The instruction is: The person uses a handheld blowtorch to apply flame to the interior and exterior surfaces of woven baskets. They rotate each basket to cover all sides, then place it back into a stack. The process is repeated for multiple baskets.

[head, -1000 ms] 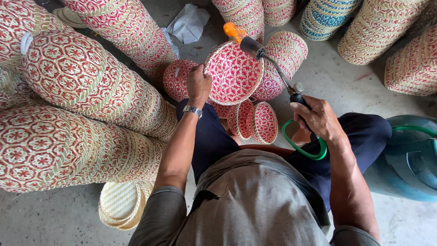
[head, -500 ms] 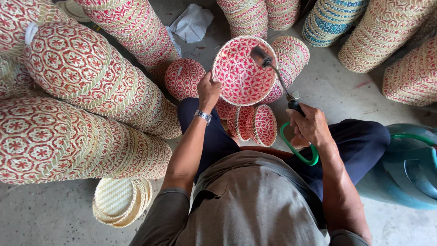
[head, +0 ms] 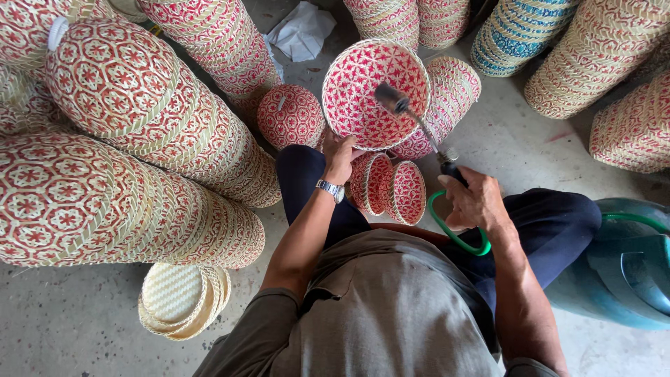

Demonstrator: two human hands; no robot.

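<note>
- Starting left of the grip: long stacks of red-and-straw woven baskets (head: 132, 132) lie on their sides on the concrete floor (head: 70, 328), with a small pile of plain pale woven lids (head: 180, 299) beside them. Whether those stacks are finished, I cannot tell.
- Left hand (head: 340, 155) is clamped on the lower rim of a red-patterned woven bowl (head: 370, 91), tilting its open side toward the person.
- Just under that hand, two small baskets (head: 389, 188) stand on edge in the lap, untouched, so by my read work is left.
- Right hand (head: 474, 204) is closed round the handle of a gas torch (head: 419, 126); its nozzle points into the bowl, no flame visible.
- Below the grip loops a green hose (head: 457, 237), toward a teal gas cylinder (head: 621, 272) at far right.
</note>
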